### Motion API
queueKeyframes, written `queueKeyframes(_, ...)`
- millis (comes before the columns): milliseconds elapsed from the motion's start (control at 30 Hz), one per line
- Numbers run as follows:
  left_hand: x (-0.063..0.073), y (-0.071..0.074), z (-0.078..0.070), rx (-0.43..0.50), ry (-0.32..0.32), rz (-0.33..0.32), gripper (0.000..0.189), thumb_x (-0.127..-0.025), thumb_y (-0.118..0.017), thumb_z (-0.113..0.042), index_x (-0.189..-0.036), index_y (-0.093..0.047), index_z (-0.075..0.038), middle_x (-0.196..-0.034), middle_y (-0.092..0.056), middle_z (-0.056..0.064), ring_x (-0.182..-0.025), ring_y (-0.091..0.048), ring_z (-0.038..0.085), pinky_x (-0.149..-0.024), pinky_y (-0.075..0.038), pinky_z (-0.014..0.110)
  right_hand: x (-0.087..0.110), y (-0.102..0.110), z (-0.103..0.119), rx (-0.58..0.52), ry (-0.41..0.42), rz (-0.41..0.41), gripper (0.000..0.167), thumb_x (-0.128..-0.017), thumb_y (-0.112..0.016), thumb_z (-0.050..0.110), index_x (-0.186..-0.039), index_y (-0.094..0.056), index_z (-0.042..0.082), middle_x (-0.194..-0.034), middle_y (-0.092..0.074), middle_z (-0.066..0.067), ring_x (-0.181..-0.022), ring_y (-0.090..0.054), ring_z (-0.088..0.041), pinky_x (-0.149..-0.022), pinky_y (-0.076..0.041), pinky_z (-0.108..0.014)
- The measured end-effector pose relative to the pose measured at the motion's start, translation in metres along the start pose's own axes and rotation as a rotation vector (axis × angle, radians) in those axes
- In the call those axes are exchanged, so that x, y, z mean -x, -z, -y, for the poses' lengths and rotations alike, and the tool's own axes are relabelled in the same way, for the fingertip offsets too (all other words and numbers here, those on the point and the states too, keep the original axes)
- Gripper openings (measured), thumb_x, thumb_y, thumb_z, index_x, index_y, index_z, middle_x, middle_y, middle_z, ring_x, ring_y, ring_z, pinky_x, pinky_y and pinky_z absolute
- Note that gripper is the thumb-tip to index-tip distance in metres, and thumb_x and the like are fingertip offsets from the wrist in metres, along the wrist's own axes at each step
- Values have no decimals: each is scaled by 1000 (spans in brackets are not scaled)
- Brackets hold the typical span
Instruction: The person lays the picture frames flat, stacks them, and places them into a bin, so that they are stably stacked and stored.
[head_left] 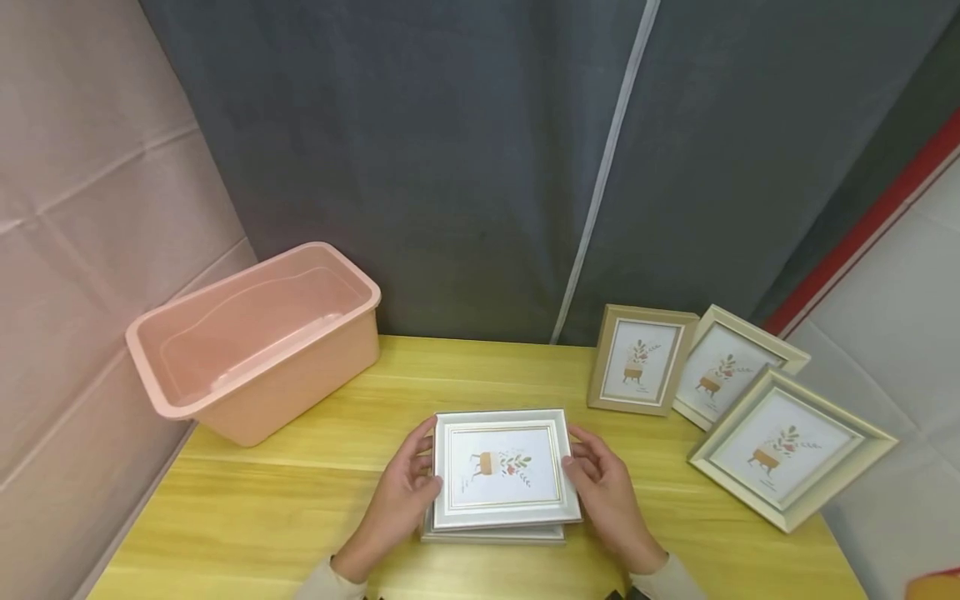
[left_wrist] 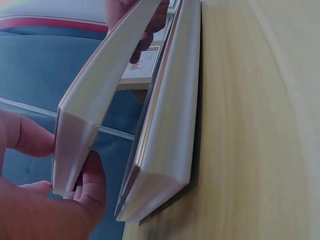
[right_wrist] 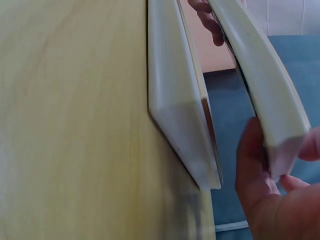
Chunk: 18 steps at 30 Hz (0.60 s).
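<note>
Both hands hold a white picture frame (head_left: 502,467) by its short sides, its flower print lying sideways. My left hand (head_left: 402,498) pinches the left edge, thumb on the front and fingers beneath. On the opposite edge my right hand (head_left: 609,498) grips in the same way. A second white frame (head_left: 498,536) lies flat on the table, mostly hidden under the held one in the head view. Both wrist views show a gap between the held frame (left_wrist: 100,85) and the lower frame (right_wrist: 175,90).
A pink plastic bin (head_left: 322,354) stands at the table's back left. To the right, a tan frame (head_left: 596,367), a cream frame (head_left: 795,360) and a wider cream frame (head_left: 798,517) stand close together. A dark grey curtain (head_left: 450,167) hangs behind the wooden table (head_left: 262,517).
</note>
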<state>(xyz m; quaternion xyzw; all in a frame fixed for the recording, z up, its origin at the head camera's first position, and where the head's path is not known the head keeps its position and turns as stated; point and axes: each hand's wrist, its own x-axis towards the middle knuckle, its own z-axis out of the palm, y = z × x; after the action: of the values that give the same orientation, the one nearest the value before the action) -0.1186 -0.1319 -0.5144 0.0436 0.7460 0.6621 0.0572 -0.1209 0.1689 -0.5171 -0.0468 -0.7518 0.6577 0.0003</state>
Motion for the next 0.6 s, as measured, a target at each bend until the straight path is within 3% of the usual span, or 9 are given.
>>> queueKeyframes(300,-3,4,3,-164,20,-27,79,-93,-70,-1,-162,-41,-25,-146,-60,16,-114,-63,25,-92,-56,22,-1,4,-4,153,10,14,50,-96,-70,-2,-145,-62,6,-123,-68,-17,-93,-71,-13,-77,-60,-23)
queueKeyframes(600,-5,8,5,-255,26,-49,73,-94,-75,-11,-160,-46,-21,-140,-66,15,-113,-66,24,-94,-59,38,-2,4,-6,225,8,34,51,-93,-75,0,-142,-64,5,-114,-72,-11,-93,-67,-16,-76,-58,-22)
